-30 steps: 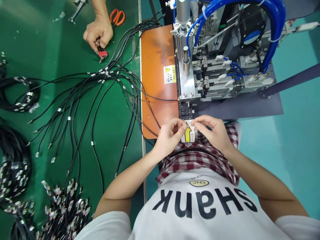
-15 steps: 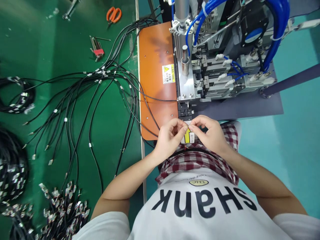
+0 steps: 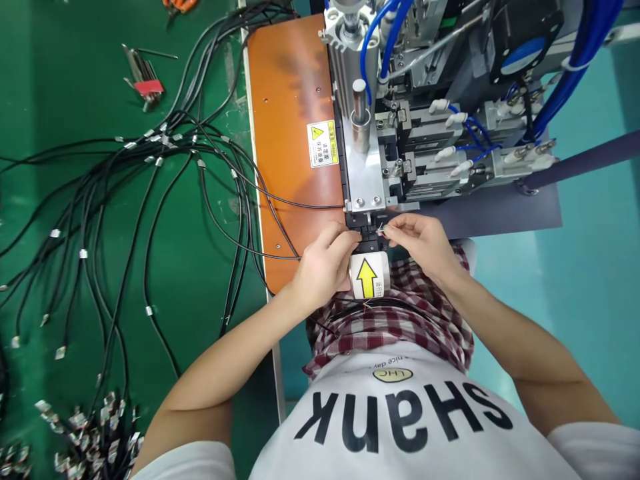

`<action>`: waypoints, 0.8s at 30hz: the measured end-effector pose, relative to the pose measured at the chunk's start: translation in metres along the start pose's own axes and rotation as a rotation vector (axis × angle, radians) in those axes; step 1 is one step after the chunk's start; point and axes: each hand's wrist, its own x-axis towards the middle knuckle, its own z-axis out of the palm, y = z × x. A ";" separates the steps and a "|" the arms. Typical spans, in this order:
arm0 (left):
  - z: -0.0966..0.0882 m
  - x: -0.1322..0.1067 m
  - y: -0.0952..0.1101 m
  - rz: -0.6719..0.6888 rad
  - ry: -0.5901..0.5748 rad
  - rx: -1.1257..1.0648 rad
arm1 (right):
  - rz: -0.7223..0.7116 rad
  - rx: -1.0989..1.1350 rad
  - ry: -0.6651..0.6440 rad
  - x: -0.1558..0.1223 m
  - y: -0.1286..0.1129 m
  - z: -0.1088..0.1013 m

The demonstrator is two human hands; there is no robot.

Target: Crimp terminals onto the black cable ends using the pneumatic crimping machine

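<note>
My left hand (image 3: 325,263) is closed with its fingertips at the black slotted fixture (image 3: 370,245) on the machine's front end. A black cable (image 3: 280,256) runs from the table into this hand, and its end is hidden by the fingers. From the other side my right hand (image 3: 420,241) pinches thin coloured wires (image 3: 381,230) between thumb and forefinger, right over the fixture. Just below both hands is a white label with a yellow arrow (image 3: 367,277). A second black cable (image 3: 315,205) enters the machine above my left hand.
An orange plate (image 3: 295,180) with a warning sticker (image 3: 323,143) borders the machine. Metal cylinders (image 3: 360,120) and blue air hoses (image 3: 575,80) rise beyond the hands. On the green table (image 3: 60,133) lie many black cables (image 3: 165,143), metal picks (image 3: 143,77) and orange-handled cutters (image 3: 180,5).
Both hands have moved forward off the arrow label to the fixture and come slightly apart. The arrow now shows fully. The view has shifted right and closer.
</note>
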 end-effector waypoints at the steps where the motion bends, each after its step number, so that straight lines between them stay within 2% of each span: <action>1: 0.003 0.001 -0.005 0.016 -0.003 0.005 | 0.018 0.010 0.002 0.002 0.002 0.001; 7: 0.009 -0.002 -0.017 0.063 -0.017 -0.011 | 0.079 0.041 0.003 0.002 0.007 0.001; 24: 0.011 0.002 -0.019 0.055 -0.029 -0.053 | 0.082 0.059 -0.027 0.007 0.009 -0.003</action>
